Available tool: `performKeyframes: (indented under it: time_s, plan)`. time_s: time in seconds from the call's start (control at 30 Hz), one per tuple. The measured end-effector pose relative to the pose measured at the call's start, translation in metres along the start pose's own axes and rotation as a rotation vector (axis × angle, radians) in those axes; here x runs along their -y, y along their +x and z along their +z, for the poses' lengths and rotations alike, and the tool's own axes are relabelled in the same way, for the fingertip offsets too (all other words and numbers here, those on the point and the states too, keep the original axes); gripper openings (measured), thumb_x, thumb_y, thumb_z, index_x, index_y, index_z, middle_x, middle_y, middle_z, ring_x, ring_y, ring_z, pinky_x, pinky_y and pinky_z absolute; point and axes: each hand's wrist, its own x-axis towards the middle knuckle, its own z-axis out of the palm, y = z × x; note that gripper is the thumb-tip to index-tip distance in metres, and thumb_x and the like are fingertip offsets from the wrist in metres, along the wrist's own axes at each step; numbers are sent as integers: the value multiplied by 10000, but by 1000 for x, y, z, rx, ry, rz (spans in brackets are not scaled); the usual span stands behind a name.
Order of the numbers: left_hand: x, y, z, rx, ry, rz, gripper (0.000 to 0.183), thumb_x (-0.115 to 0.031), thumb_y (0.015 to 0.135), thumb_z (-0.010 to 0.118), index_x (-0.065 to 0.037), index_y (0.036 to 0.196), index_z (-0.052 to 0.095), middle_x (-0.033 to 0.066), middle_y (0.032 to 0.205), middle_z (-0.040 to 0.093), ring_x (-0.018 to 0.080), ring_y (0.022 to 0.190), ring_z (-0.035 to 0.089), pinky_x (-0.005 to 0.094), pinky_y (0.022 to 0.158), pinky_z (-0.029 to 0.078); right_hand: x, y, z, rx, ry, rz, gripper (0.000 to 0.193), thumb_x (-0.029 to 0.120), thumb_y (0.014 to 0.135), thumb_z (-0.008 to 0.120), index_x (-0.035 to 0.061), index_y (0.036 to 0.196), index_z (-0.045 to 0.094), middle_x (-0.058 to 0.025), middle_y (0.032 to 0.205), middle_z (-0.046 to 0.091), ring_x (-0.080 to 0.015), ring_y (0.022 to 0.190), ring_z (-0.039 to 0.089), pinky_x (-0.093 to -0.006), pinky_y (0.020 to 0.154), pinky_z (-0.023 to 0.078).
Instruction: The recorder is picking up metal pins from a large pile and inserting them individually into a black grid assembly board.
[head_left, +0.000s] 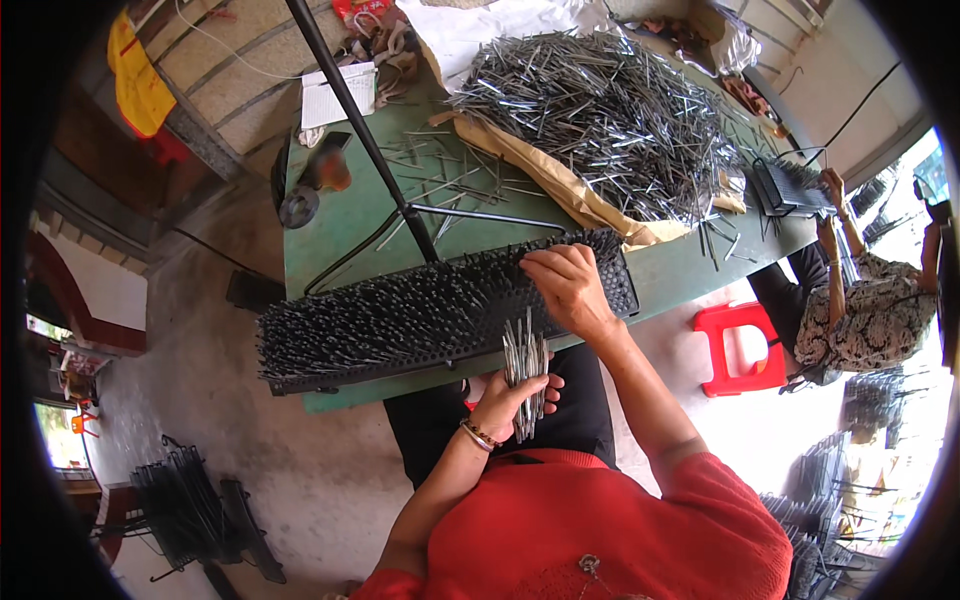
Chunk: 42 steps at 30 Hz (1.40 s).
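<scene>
My left hand point(512, 392) grips a bundle of metal pins point(524, 370); right hand point(568, 290) seats one squarely, fingers pinched, in the black perforated rack point(400, 315).

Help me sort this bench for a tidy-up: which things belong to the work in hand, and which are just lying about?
In use:
- black perforated plastic rack, studded with pins
- bundle of thin grey metal pins in the left hand
- right hand, fingers on the rack
- heap of loose grey metal pins on the green table

Lying about:
- white paper sheet
- red plastic stool
- yellow cloth
</scene>
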Motion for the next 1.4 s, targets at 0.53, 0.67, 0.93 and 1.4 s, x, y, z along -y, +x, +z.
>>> performKeyframes:
  time_s: [0.53,0.67,0.93,1.4]
  plan:
    - [-14,1,4,171,174,-2,391,-96,891,599,-28,1251,465,104,960,636,134,770,617,262,636,533,29,-26,-32,359,733,705,249,211,859,673,-15,963,672,-86,887,680,-150,816,618,-289,679,490]
    - [-13,-1,8,167,181,-33,391,-107,894,596,-23,1254,466,98,963,637,124,760,611,253,626,529,26,-29,-32,367,1032,967,192,175,857,684,-15,878,688,-17,771,665,-58,732,578,-228,655,468]
    - [-8,6,7,62,91,-47,395,-140,889,608,-24,1249,493,92,947,639,104,741,600,246,610,516,1,-7,-36,-139,791,894,206,187,860,680,-18,877,676,-16,723,658,-51,685,569,-225,620,461]
    - [-1,11,5,-51,78,-47,306,-107,886,613,-17,1170,543,111,969,659,134,792,634,272,664,543,8,7,-21,-263,366,575,134,91,797,707,14,899,669,-93,744,662,-143,635,623,-269,593,496]
